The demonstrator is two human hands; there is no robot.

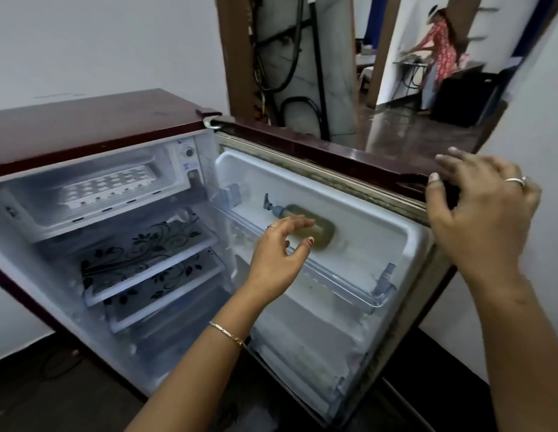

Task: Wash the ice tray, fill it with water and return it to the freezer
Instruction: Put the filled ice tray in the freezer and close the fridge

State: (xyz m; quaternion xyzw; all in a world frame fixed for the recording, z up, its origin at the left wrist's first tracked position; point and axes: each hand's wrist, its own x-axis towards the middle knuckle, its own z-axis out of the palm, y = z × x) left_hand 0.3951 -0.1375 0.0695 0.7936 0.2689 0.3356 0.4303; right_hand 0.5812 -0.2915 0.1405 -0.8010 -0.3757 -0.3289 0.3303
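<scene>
A small maroon fridge (84,120) stands with its door (349,157) swung wide to the right. In the freezer compartment at the top lies a white ice tray (106,187), flat on the freezer floor. My left hand (277,247) hovers in front of the door shelf with fingers spread, holding nothing, well to the right of the tray. My right hand (480,210) is spread at the door's top outer corner, its fingertips on or just off the edge.
A yellowish bottle (305,227) lies on its side in the clear upper door shelf (349,282). Glass shelves (140,254) with black floral print fill the fridge body. Behind, a doorway (411,73) shows another person at an ironing table.
</scene>
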